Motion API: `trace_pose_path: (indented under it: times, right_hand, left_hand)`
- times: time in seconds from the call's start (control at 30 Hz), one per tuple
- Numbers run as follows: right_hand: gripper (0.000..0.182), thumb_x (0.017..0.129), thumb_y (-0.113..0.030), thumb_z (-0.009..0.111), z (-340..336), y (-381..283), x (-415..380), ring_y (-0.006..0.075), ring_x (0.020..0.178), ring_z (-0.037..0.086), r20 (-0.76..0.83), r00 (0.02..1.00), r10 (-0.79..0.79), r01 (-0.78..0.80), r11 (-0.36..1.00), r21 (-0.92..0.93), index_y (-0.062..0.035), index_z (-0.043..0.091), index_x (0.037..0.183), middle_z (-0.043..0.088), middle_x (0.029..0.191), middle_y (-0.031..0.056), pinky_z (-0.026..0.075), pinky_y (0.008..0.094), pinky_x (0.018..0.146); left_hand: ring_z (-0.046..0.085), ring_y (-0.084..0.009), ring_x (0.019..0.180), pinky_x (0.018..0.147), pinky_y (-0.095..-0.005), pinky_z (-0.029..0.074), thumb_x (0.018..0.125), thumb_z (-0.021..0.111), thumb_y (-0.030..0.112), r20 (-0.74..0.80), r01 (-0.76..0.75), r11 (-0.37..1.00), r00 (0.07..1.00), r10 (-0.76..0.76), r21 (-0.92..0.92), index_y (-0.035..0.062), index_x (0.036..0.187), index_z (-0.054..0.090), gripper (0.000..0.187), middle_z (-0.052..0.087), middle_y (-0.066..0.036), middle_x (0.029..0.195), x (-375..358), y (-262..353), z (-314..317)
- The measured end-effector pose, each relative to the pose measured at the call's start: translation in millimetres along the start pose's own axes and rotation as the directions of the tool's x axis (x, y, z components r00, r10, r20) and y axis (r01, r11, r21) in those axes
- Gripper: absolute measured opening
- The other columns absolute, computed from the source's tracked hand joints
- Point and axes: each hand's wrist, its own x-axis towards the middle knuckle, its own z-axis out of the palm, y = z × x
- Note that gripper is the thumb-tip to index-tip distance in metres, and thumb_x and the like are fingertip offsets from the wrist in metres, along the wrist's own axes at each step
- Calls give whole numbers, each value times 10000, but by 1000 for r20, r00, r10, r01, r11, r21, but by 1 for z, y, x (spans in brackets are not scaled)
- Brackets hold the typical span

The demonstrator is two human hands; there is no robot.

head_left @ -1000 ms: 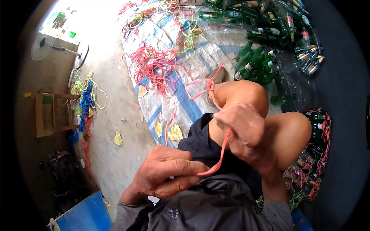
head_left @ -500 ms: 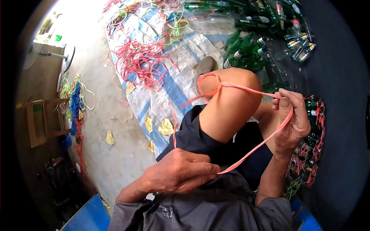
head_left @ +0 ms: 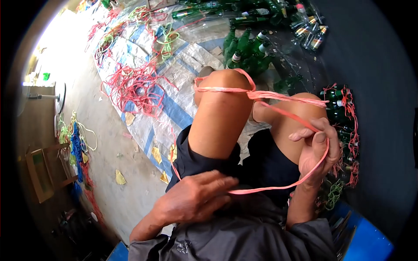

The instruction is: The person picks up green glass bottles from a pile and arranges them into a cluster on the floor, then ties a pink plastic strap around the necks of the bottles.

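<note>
Pink plastic string (head_left: 270, 189) loops around my left knee and gathers in a knot (head_left: 252, 93) at its inner side. A bundled tail of strands (head_left: 289, 97) stretches from the knot toward my right knee. My right hand (head_left: 321, 145) stands beside the right knee, thumb and fingers closed on a strand coming from the knot. From there the strand curves down to my left hand (head_left: 196, 195), which grips it over my lap with curled fingers, partly blurred. Another thin length runs from behind the left hand toward the floor sheet.
A tangled pink string pile (head_left: 135, 89) lies on the blue-and-white sheet (head_left: 174, 108). Green bottles (head_left: 248, 50) stand beyond my knees, more lying behind. String-wrapped bottles (head_left: 344, 117) are at right. Left are a wooden chair (head_left: 41, 174), hanging strings (head_left: 76, 143) and a fan (head_left: 61, 98).
My right hand has moved down and away from the knot, and its fingers have loosened somewhat. The bundled tail now points right instead of left. The view has shifted, showing more of the right knee.
</note>
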Motion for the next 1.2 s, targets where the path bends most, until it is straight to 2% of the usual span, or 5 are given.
trace_pose_path:
  times: [0.1, 0.27, 0.4, 0.7, 1.2]
  right_hand:
    - [320, 1139, -257, 627, -5, -5, -8, 228, 746, 735, 66, 996, -57, 58, 998, -15, 42, 724, 1201, 735, 927, 147, 565, 344, 746]
    - [257, 1110, -256, 668, -1, -29, -18, 255, 867, 713, 175, 976, -132, 150, 984, -94, -14, 752, 1139, 801, 987, 137, 576, 376, 783]
    - [338, 1110, -283, 666, -6, -31, -34, 135, 752, 614, 294, 947, -133, 162, 984, -77, 35, 778, 1136, 696, 980, 124, 504, 270, 639]
    - [239, 877, 62, 794, -22, -31, -47, 233, 798, 705, 391, 917, -74, 163, 966, -200, -18, 789, 1103, 717, 958, 108, 560, 341, 673]
    - [226, 894, 75, 775, -38, -25, -62, 225, 818, 718, 306, 951, 45, 9, 985, -173, 6, 781, 1109, 732, 943, 132, 563, 315, 730]
  left_hand:
    - [730, -272, 1212, 1032, -410, 602, 1123, 649, 316, -114, 140, 874, 970, -216, -466, -68, 1582, 497, 617, 692, -215, 1438, 11, 10, -4]
    - [758, -268, 1039, 835, -382, 649, 1172, 510, 479, -169, 56, 514, 909, -381, -856, -57, 1607, 445, 694, 688, -247, 1438, 64, 1, 4]
    - [736, -172, 901, 752, -323, 624, 1187, 469, 483, -166, -74, 320, 948, -271, -945, -5, 1488, 572, 582, 738, -177, 1333, 89, -4, 6]
    - [754, -159, 831, 739, -306, 646, 1170, 562, 324, -223, -66, 387, 899, -377, -920, -8, 1370, 655, 399, 793, -175, 1192, 100, -7, 22]
    - [643, -120, 763, 763, -271, 558, 1148, 502, 142, -330, -112, 496, 865, -378, -861, -52, 1434, 634, 370, 779, -164, 1203, 100, -10, 39]
